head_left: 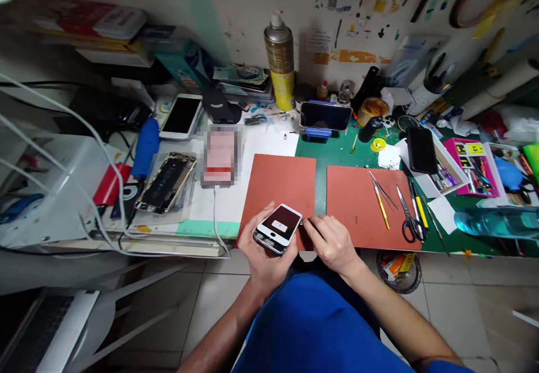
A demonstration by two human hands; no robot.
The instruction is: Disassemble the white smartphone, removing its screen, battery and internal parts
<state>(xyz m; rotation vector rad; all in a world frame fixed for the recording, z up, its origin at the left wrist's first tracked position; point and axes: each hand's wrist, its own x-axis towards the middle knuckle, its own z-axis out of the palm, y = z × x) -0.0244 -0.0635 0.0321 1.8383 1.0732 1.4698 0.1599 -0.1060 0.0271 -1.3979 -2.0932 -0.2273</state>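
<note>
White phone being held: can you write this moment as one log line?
left hand: holds white phone, screen up | right hand: pinches small item beside it, kind unclear | scissors: on right reddish mat

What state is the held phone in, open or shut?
Open at the home button end: bare inner parts show past the edge of the phone's white-bordered front panel.

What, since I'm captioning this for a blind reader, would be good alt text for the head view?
A person's left hand holds a white-fronted phone, inner parts showing at its lower end, while the right hand pinches something small beside it. Reddish mats, scissors and other phones sit nearby.
</note>
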